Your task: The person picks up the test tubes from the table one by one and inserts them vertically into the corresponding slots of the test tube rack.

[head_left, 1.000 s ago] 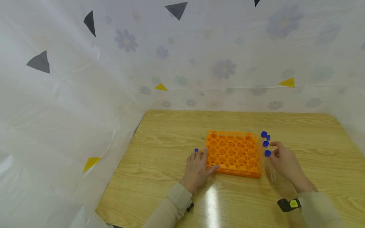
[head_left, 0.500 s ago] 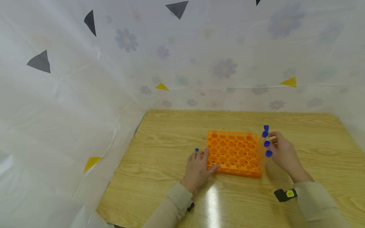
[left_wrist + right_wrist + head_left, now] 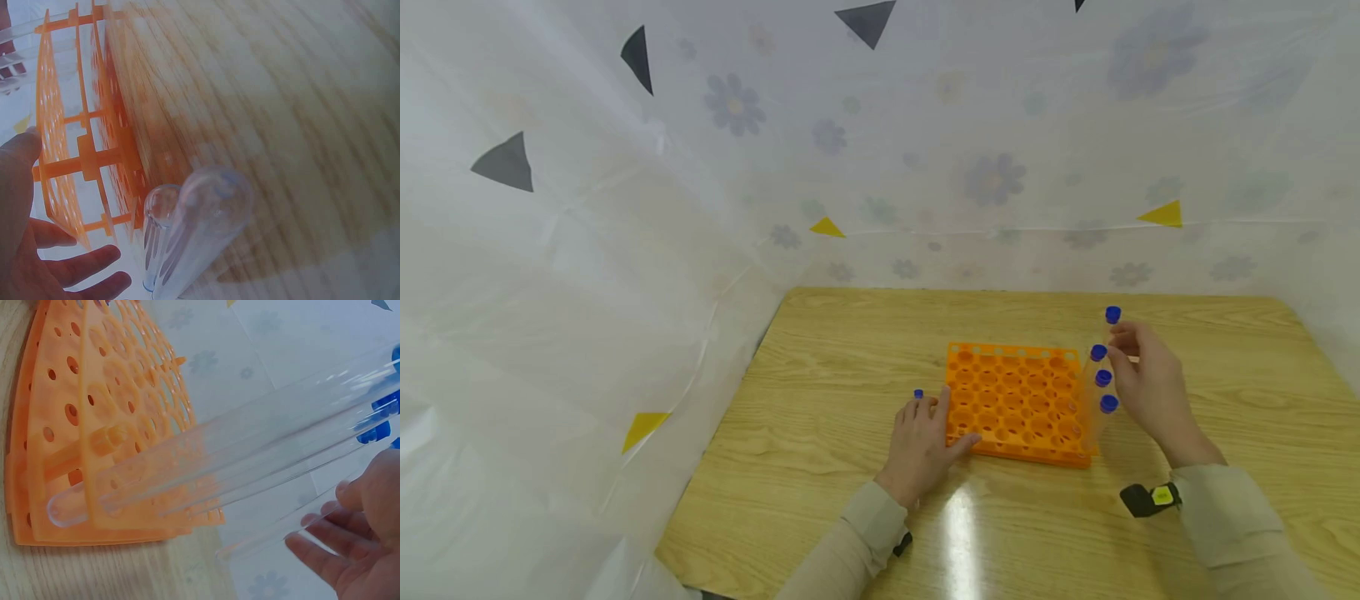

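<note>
An orange test tube rack [image 3: 1015, 446] stands on the table. At its near left corner rests my left hand [image 3: 916, 446], thumb along the front edge and index finger against the left side, the fingers fairly straight. My right hand [image 3: 1150, 387] pinches a clear test tube [image 3: 269, 531] with a blue cap [image 3: 1112, 314], its lower end outside the rack in the right wrist view. Three more capped test tubes [image 3: 237, 450] stand tilted in the rack's right-hand row. The rack's other holes show no tubes.
Two clear tubes [image 3: 212, 206] lie on the table [image 3: 281, 156] left of the rack, partly hidden by the left hand in the head view, where one blue cap [image 3: 918, 394] shows. A patterned white sheet [image 3: 925, 150] hangs behind the table.
My right hand has moved up and away along the rack's right side, and its test tube has risen apart from the other three. My left hand has stayed at the rack's corner.
</note>
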